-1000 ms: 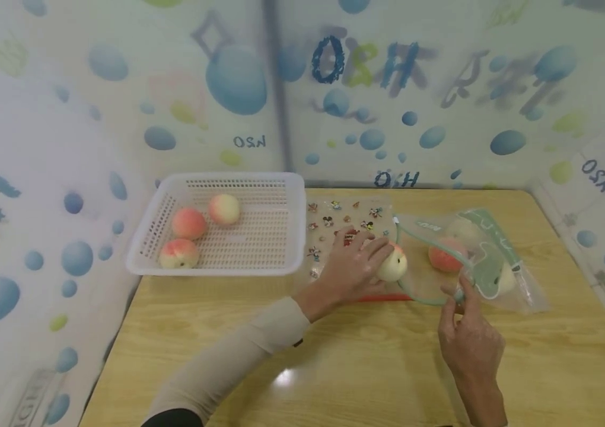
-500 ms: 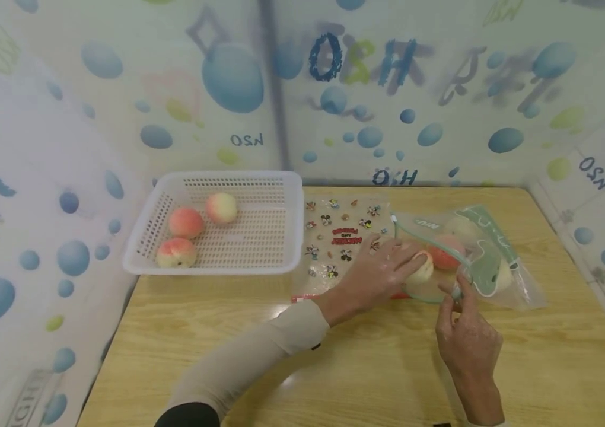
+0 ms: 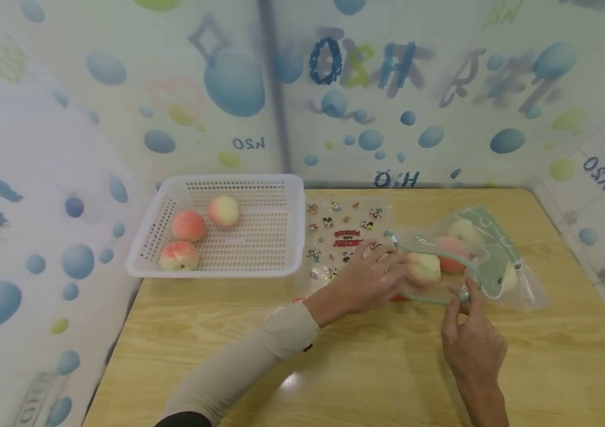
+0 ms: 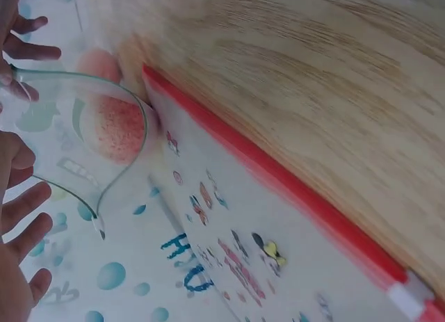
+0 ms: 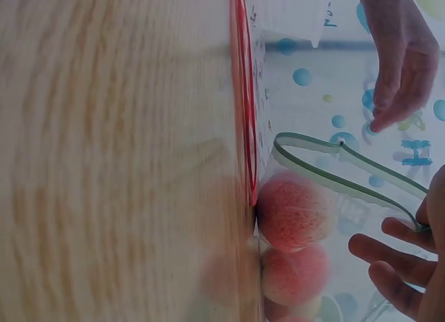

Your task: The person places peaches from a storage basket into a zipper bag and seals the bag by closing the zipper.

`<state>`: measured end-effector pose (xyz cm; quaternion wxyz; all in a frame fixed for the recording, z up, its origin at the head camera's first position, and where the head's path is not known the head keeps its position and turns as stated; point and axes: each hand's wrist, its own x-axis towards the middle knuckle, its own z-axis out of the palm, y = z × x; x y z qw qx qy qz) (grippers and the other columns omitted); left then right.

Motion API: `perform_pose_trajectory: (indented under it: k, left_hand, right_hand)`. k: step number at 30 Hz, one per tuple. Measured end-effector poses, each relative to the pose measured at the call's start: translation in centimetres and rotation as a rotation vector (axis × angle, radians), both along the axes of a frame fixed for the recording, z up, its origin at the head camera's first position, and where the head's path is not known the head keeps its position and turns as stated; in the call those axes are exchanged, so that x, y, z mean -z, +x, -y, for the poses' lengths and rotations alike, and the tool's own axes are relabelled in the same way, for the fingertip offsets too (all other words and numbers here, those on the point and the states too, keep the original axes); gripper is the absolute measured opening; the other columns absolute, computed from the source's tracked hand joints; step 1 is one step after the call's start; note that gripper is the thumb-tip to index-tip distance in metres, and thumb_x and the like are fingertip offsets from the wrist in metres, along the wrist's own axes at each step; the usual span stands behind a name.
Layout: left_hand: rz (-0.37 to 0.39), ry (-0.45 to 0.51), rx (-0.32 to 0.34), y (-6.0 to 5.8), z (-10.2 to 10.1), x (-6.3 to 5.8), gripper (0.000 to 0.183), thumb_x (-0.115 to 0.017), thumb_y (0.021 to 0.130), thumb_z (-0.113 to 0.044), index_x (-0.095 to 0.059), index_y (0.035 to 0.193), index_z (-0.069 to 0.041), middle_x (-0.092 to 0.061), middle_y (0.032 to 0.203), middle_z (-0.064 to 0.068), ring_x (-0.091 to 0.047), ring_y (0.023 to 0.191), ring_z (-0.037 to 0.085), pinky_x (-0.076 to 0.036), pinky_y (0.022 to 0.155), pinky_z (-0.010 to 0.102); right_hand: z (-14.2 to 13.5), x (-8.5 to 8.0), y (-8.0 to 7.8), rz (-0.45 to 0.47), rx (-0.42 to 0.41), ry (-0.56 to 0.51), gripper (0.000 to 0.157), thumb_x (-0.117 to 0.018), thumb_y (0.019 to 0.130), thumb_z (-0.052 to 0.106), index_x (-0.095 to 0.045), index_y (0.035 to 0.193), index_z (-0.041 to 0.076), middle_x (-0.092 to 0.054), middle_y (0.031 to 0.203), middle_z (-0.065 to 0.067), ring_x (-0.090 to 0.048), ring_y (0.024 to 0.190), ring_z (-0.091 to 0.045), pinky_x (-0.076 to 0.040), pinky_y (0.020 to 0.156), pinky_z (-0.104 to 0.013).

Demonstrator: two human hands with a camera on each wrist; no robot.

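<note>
A clear zip bag with green print (image 3: 489, 279) lies at the right of the table, its green-edged mouth held wide. Several peaches are inside it. The one nearest the mouth is a pale peach (image 3: 423, 268), which shows reddish in the left wrist view as a peach (image 4: 115, 131). My right hand (image 3: 473, 344) pinches the near edge of the mouth. Just left of the opening is my left hand (image 3: 369, 281), fingers loosely bent and holding nothing. From the right wrist view, the left hand (image 5: 409, 75) hangs apart from the green rim (image 5: 327, 172).
At the left stands a white perforated basket (image 3: 260, 273) with a red peach (image 3: 189, 225), a pale peach (image 3: 224, 211) and a pink-yellow peach (image 3: 180, 255). A flat cartoon-print zip bag (image 3: 329, 237) with a red zip edge (image 4: 278, 176) lies between basket and green bag.
My left hand carried the peach rightward into the bag's mouth, let go of it and drew back slightly left. The right hand stayed on the bag's edge.
</note>
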<state>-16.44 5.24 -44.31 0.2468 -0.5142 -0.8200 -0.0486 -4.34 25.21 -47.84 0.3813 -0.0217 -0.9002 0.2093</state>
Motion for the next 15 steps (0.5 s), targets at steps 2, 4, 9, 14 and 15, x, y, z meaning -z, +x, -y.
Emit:
perform_pose_trajectory:
  k: [2,4,9,14,15]
  left_hand:
    - [0.008,-0.026,-0.024,-0.1,0.9,-0.2,0.031,-0.064,0.097,-0.035,-0.071,0.124,-0.020,-0.065,0.130,-0.002,-0.055,0.123,0.020,-0.036,0.109,0.048]
    - [-0.001,-0.048,-0.043,-0.2,1.9,-0.6,0.032,-0.062,0.098,-0.035,-0.070,0.125,-0.021,-0.065,0.129,-0.003,-0.055,0.123,0.020,-0.037,0.108,0.049]
    - [-0.104,0.007,-0.087,-0.9,4.3,-1.4,0.023,-0.059,0.097,-0.029,-0.073,0.114,-0.021,-0.068,0.119,-0.004,-0.059,0.116,0.020,-0.043,0.102,0.048]
    - [-0.131,0.052,-0.127,-1.6,6.3,-2.2,0.027,-0.064,0.093,-0.028,-0.072,0.116,-0.017,-0.071,0.115,-0.002,-0.062,0.111,0.021,-0.047,0.098,0.045]
    - [-0.119,0.046,-0.133,-1.6,6.6,-2.4,0.028,-0.064,0.093,-0.027,-0.072,0.117,-0.016,-0.071,0.116,-0.002,-0.062,0.112,0.021,-0.047,0.099,0.044]
  right_hand:
    - [0.1,-0.1,-0.1,-0.009,0.001,0.001,0.042,-0.052,0.099,0.012,-0.055,0.136,-0.007,-0.069,0.077,-0.028,-0.052,0.030,-0.028,-0.024,0.027,-0.019]
    - [0.1,-0.1,-0.2,-0.009,-0.001,0.000,0.042,-0.051,0.098,0.013,-0.054,0.136,-0.007,-0.069,0.077,-0.028,-0.052,0.030,-0.028,-0.024,0.027,-0.018]
    - [0.1,-0.2,-0.2,0.008,0.012,-0.022,0.043,-0.050,0.098,0.014,-0.054,0.136,-0.006,-0.070,0.078,-0.028,-0.050,0.029,-0.026,-0.022,0.028,-0.018]
    - [0.3,-0.1,-0.1,0.022,0.030,-0.041,0.043,-0.051,0.098,0.014,-0.055,0.137,-0.004,-0.070,0.079,-0.027,-0.055,0.033,-0.031,-0.023,0.028,-0.020]
    - [0.3,-0.1,-0.1,0.022,0.032,-0.042,0.043,-0.051,0.098,0.014,-0.055,0.137,-0.004,-0.070,0.079,-0.027,-0.056,0.034,-0.032,-0.024,0.028,-0.020]
